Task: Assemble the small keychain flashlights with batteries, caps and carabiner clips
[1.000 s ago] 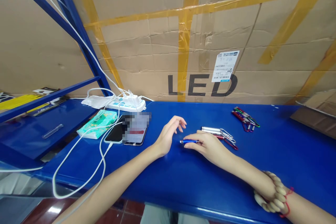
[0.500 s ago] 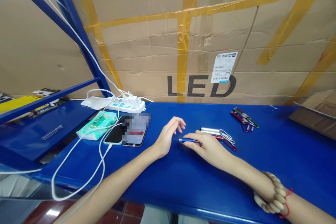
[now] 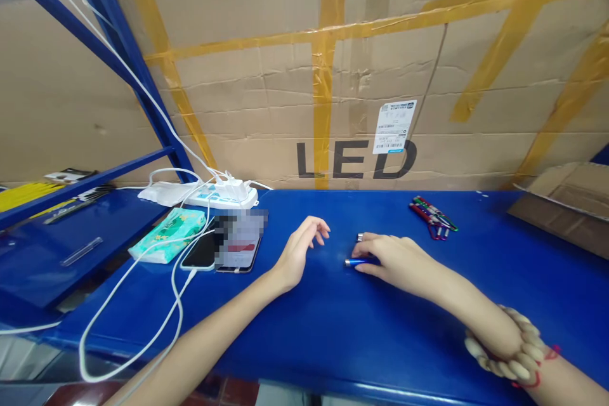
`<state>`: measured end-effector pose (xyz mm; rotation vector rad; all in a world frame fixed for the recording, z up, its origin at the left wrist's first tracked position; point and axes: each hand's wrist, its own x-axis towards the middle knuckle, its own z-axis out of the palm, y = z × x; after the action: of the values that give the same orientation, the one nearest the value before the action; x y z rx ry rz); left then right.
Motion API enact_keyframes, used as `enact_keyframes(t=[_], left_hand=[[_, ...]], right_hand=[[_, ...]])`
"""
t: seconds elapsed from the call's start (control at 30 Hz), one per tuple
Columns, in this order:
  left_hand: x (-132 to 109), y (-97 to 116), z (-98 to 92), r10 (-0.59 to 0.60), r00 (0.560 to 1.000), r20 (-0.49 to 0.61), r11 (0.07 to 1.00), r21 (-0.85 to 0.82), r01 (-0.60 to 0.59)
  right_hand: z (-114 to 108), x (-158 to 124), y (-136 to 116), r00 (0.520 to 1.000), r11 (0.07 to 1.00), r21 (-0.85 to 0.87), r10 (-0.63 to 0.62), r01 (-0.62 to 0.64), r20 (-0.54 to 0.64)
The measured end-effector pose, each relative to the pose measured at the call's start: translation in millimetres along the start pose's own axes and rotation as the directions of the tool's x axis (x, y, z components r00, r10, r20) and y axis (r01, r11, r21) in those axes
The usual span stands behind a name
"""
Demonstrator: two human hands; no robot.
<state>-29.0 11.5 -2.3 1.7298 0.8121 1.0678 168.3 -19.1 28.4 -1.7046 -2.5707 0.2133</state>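
Note:
My right hand (image 3: 392, 260) rests low over the blue table (image 3: 304, 330), thumb and fingers closed around a small blue flashlight (image 3: 354, 262) whose silver end points left. Just past my index finger, the silver end of another small flashlight (image 3: 360, 237) peeks out; my hand hides the rest of it. To the left, my left hand (image 3: 302, 250) lies on its edge with loosely bent fingers and nothing in it. Farther back on the right is a group of several small flashlights with carabiner clips (image 3: 432, 216), in red, green and other colours.
Left of my hands lie two phones (image 3: 247, 247), a green tissue pack (image 3: 169, 235) and a white charging cable (image 3: 178, 304). Behind them is a power strip (image 3: 228, 193). A large cardboard box (image 3: 266, 108) stands along the back, and a cardboard piece (image 3: 566, 203) sits at the right.
My right hand has shifted right with the blue flashlight, now covering most of the silver and red flashlights there. My left hand holds nearly the same pose. The view has turned slightly.

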Motion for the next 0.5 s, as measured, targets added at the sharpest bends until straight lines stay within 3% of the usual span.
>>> enact_keyframes(t=[0.17,0.5], left_hand=[[0.3,0.2,0.2,0.000,1.000,-0.008,1.000,-0.005,0.000],[0.3,0.8,1.6,-0.002,1.000,-0.014,1.000,-0.012,0.002]], right_hand=[[-7.0,1.7,9.0,0.989,0.984,-0.103,0.148,-0.147,0.009],[-4.8,3.1,19.3,0.975,0.966,-0.140,0.207,-0.217,-0.086]])
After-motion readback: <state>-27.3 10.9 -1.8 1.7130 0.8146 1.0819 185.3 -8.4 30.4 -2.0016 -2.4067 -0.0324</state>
